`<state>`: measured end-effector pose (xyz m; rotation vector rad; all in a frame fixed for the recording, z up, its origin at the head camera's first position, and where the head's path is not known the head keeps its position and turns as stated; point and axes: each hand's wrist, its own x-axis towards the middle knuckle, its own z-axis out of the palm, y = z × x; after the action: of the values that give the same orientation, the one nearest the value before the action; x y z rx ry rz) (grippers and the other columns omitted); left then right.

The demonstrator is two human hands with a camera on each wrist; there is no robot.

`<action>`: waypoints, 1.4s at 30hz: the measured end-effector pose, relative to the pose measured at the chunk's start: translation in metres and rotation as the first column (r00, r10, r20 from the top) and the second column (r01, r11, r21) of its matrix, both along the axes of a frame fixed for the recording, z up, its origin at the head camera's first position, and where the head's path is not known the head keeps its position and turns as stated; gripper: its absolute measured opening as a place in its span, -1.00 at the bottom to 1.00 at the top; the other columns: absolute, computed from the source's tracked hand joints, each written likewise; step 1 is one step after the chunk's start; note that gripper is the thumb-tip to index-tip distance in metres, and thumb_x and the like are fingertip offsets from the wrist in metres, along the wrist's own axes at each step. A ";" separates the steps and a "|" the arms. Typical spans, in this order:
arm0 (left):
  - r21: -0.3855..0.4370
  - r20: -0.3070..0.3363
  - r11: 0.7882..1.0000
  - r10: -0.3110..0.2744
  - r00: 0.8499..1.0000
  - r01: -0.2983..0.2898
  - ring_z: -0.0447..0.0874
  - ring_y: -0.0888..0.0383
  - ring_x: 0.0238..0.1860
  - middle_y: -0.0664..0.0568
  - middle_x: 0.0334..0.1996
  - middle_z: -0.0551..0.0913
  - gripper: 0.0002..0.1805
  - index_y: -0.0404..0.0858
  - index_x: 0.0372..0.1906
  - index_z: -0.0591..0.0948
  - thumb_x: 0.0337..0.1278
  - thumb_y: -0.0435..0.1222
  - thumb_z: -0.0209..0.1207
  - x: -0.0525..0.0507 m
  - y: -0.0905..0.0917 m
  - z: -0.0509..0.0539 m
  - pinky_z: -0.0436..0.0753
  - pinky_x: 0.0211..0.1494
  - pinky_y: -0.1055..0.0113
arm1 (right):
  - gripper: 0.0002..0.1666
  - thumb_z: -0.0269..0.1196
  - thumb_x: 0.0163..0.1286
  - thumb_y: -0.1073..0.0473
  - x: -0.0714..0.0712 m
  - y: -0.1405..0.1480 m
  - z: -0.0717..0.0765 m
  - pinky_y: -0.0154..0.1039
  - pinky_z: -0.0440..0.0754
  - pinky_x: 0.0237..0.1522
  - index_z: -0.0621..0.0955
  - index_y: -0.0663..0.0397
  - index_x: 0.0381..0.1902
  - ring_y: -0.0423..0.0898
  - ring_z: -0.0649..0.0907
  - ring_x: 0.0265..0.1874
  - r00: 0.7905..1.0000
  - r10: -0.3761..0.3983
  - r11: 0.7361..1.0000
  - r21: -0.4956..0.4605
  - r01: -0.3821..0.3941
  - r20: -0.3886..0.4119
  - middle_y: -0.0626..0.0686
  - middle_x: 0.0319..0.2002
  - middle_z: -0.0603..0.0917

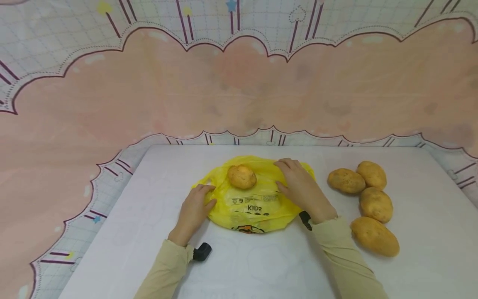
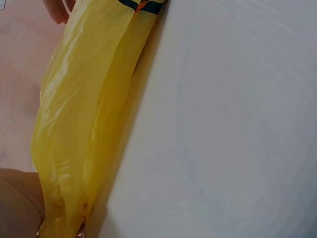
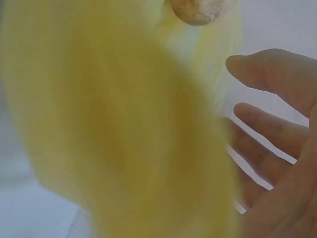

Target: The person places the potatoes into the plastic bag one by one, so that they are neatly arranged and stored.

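A yellow plastic bag (image 1: 257, 203) with dark print lies spread on the table. On it, toward the upper left, sits a single potato (image 1: 242, 176), part of which also shows in the right wrist view. My left hand (image 1: 192, 214) grips the bag's left edge; the left wrist view shows the plastic (image 2: 79, 109) bunched toward that hand. Over the bag's right side is my right hand (image 1: 302, 185), thumb and fingers spread apart. In the right wrist view, blurred plastic (image 3: 133, 124) hides part of those fingers.
Several loose potatoes (image 1: 375, 236) lie in a cluster on the right of the white table (image 1: 254, 265). A patterned cloth (image 1: 239, 91) hangs behind the table and continues along its left side. Each wrist wears a dark device (image 1: 202, 251).
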<state>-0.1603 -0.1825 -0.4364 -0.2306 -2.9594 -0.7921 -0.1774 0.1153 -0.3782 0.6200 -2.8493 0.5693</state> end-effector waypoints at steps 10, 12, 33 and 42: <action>0.002 0.003 1.000 0.010 1.000 -0.010 0.50 -0.14 0.23 -0.15 0.17 0.57 -0.56 -0.31 0.20 0.58 0.24 -0.28 0.30 0.001 0.000 0.001 0.48 0.34 -0.07 | -0.39 0.35 0.32 0.25 0.001 0.015 -0.001 0.10 0.53 0.25 0.46 0.30 0.28 0.18 0.47 0.23 0.999 -0.044 0.998 -0.034 0.044 0.011 0.25 0.26 0.48; 0.002 0.002 1.000 0.011 1.000 -0.011 0.50 -0.14 0.22 -0.15 0.16 0.57 -0.56 -0.31 0.19 0.58 0.24 -0.28 0.30 0.000 -0.001 0.001 0.48 0.33 -0.06 | -0.39 0.34 0.32 0.24 0.001 0.017 -0.001 0.11 0.54 0.24 0.46 0.30 0.28 0.18 0.46 0.23 0.999 -0.051 0.998 -0.032 0.051 0.013 0.25 0.26 0.48; 0.007 0.024 1.000 0.017 1.000 -0.017 0.51 -0.13 0.22 -0.16 0.16 0.57 -0.55 -0.32 0.20 0.58 0.23 -0.29 0.31 -0.003 0.003 0.003 0.49 0.33 -0.05 | -0.51 0.19 0.45 0.25 -0.005 0.041 -0.004 0.17 0.53 0.21 0.46 0.34 0.28 0.26 0.48 0.20 0.992 -0.126 0.989 -0.083 0.126 0.007 0.32 0.22 0.49; 0.011 0.013 1.000 0.016 1.000 -0.017 0.51 -0.12 0.21 -0.16 0.16 0.58 -0.56 -0.32 0.19 0.58 0.22 -0.30 0.31 -0.003 0.003 0.000 0.49 0.32 -0.05 | -0.57 0.06 0.56 0.19 -0.005 0.054 -0.009 0.22 0.49 0.22 0.49 0.34 0.25 0.27 0.47 0.21 0.990 -0.139 0.986 -0.090 0.140 0.015 0.31 0.19 0.50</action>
<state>-0.1633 -0.1795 -0.4361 -0.2010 -2.9641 -0.8114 -0.1821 0.1690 -0.3873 0.4002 -2.8277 0.6748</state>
